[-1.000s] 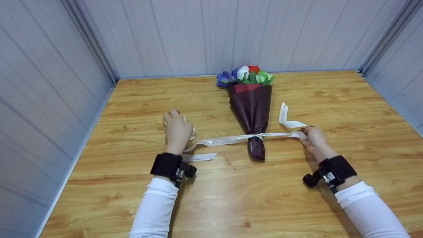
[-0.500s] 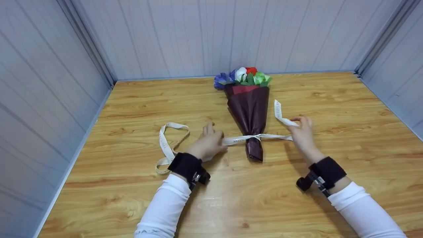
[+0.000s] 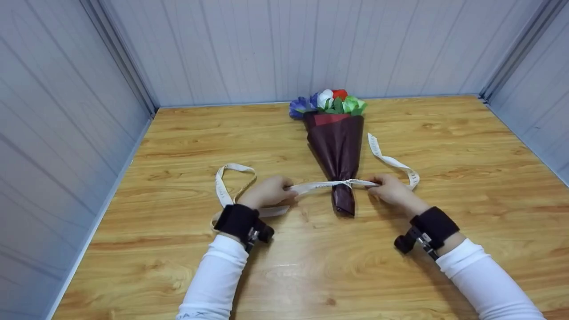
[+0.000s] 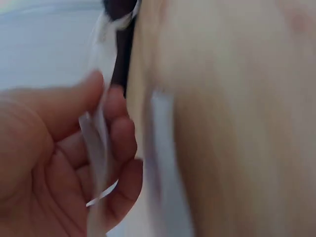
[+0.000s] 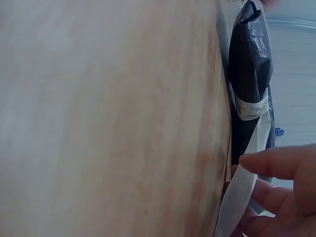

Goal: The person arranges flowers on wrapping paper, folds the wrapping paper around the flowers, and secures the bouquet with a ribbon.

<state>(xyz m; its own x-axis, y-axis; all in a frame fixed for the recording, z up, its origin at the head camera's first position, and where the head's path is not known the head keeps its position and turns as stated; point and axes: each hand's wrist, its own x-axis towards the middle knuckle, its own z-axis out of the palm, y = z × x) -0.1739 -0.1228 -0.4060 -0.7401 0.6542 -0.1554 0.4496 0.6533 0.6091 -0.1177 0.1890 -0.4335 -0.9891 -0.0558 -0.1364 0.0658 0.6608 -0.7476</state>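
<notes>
A bouquet [image 3: 336, 144] in dark maroon wrapping lies on the table, its blue, white, red and green flowers toward the back wall. Around its narrow stem end runs a white printed ribbon [image 3: 311, 187], crossed over the front. To the left of the bouquet, my left hand [image 3: 269, 192] pinches the ribbon between thumb and forefinger, as the left wrist view shows. On the other side my right hand [image 3: 391, 190] pinches the ribbon close to the stems. In the right wrist view the ribbon [image 5: 254, 109] wraps the stem end. Both stretches between hands and bouquet look fairly straight.
The long ribbon tail [image 3: 221, 186] lies looped on the table by the left wrist. A shorter tail [image 3: 393, 162] curls beyond the right hand. Pale panel walls [image 3: 249, 49] bound the wooden table [image 3: 302, 275] at the back and sides.
My left hand has left the looped tail and moved right to pinch the ribbon nearer the bouquet. My right hand has slid left along the ribbon toward the stems. The bouquet stays put.
</notes>
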